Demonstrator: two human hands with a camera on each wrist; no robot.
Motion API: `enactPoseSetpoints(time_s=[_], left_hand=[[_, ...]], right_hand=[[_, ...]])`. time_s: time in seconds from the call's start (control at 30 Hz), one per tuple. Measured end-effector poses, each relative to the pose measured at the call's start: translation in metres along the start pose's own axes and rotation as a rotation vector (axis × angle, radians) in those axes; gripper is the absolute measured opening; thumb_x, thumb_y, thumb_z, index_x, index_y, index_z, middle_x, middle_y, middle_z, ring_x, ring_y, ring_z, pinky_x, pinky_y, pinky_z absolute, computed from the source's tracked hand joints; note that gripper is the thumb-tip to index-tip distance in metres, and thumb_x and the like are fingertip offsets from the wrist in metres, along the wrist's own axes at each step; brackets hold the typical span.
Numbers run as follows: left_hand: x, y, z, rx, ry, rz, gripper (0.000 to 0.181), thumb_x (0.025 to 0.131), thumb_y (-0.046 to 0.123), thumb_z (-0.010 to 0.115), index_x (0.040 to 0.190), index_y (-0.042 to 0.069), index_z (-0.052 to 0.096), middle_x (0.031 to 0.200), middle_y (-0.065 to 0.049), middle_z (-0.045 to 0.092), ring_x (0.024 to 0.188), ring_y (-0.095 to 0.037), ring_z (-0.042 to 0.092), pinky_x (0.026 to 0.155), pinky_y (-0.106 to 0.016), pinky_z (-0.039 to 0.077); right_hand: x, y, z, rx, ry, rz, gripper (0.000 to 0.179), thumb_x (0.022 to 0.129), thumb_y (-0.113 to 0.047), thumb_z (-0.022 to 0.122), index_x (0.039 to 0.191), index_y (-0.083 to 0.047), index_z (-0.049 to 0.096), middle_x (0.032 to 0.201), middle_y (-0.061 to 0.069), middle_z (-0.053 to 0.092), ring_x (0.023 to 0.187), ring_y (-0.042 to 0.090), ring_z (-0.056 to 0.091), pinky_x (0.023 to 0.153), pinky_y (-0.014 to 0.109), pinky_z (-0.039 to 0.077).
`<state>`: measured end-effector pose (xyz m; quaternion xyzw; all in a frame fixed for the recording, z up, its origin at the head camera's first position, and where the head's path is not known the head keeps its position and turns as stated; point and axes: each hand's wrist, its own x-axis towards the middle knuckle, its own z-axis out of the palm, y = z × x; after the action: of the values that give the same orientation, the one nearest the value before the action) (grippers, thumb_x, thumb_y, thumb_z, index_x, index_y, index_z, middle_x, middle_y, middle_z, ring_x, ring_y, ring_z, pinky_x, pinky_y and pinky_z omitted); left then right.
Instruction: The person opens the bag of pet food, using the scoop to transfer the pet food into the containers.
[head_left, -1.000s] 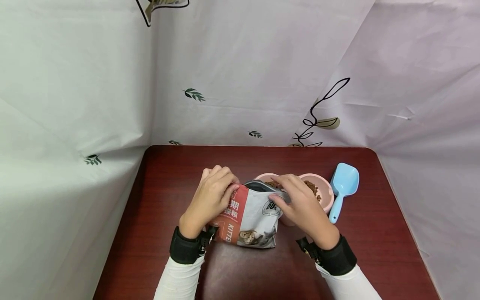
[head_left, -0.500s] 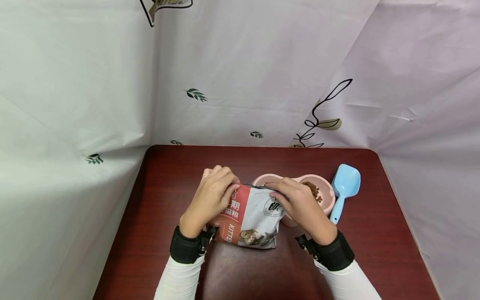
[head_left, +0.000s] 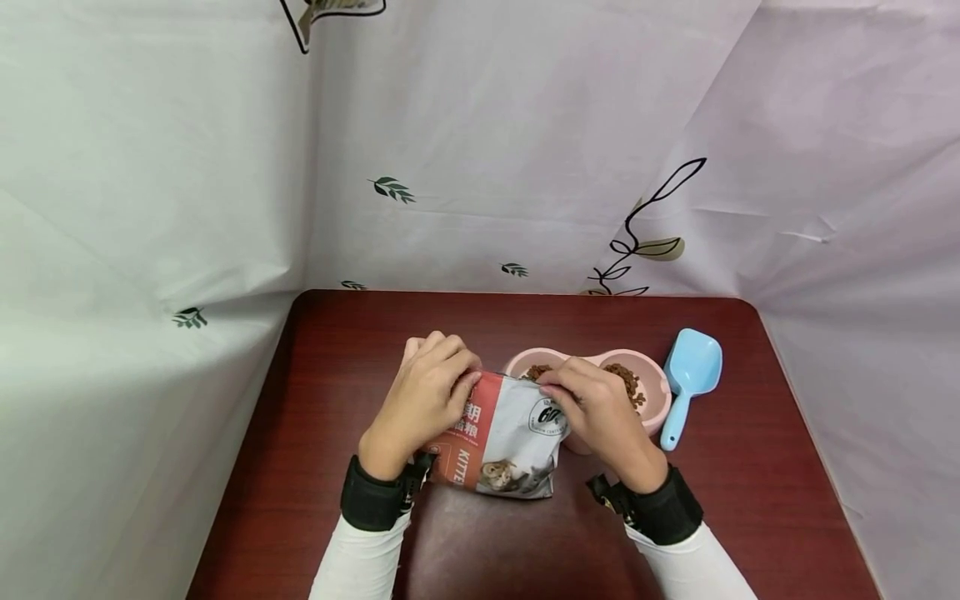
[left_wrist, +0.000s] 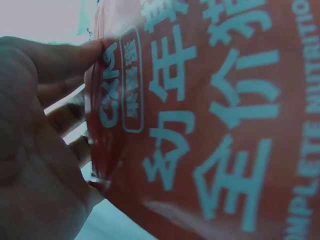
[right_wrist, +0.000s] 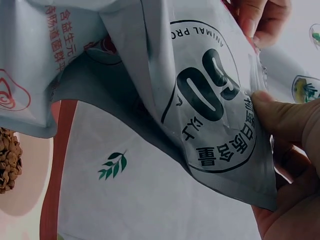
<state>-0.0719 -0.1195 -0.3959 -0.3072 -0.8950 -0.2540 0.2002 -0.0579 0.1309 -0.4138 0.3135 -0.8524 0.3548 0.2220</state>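
Observation:
A red and white kitten food bag (head_left: 517, 437), printed with a cat picture, is held upright by its top edge between both hands. My left hand (head_left: 423, 396) pinches the upper left corner, thumb in front and fingers behind, as the left wrist view shows the hand (left_wrist: 35, 130) on the red side of the bag (left_wrist: 200, 100). At the upper right corner my right hand (head_left: 603, 408) pinches the white part. In the right wrist view its thumb presses near the rim, and the top edges look together. The bag's back is hidden in the head view.
Behind the bag stands a pink double bowl (head_left: 657, 385) with brown kibble (head_left: 624, 382) in both halves. A light blue scoop (head_left: 693, 367) lies right of it, handle toward me. The dark red table (head_left: 360, 333) meets white patterned cloth behind and at the sides.
A second ago the bag's mouth gaped and showed its dark inside; now its top edges lie together. My right hand has shifted slightly left along the rim. My left hand has hardly moved.

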Motion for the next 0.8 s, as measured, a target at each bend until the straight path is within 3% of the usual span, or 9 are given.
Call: enactPoseSetpoints(time_s=[0.2,0.57,0.8], left_hand=[[0.004,0.011,0.001,0.092,-0.024,0.063,0.016,0.088,0.029,0.070,0.094,0.014,0.073,0.086,0.002,0.062,0.084,-0.020,0.048,0.077,-0.047,0.037],[0.006,0.012,0.010,0.014,-0.022,0.082,0.009,0.090,0.022,0.068,0.085,0.014,0.069,0.079,0.004,0.060,0.078,-0.016,0.047,0.071,-0.038,0.038],[0.009,0.017,0.012,0.060,-0.047,0.101,0.013,0.088,0.028,0.070,0.089,0.015,0.071,0.084,0.004,0.060,0.080,-0.018,0.046,0.072,-0.040,0.038]], right_hand=[[-0.002,0.000,-0.001,0.009,-0.005,0.020,0.010,0.080,-0.004,0.077,0.088,-0.010,0.075,0.079,-0.006,0.063,0.068,0.002,0.054,0.055,0.023,0.047],[-0.003,0.001,-0.001,0.015,-0.007,0.018,0.012,0.080,-0.004,0.076,0.090,-0.011,0.074,0.080,-0.005,0.063,0.069,0.002,0.053,0.055,0.022,0.046],[-0.002,0.000,-0.001,0.018,-0.018,0.017,0.013,0.081,-0.004,0.076,0.092,-0.011,0.074,0.082,-0.005,0.063,0.070,0.002,0.053,0.055,0.023,0.047]])
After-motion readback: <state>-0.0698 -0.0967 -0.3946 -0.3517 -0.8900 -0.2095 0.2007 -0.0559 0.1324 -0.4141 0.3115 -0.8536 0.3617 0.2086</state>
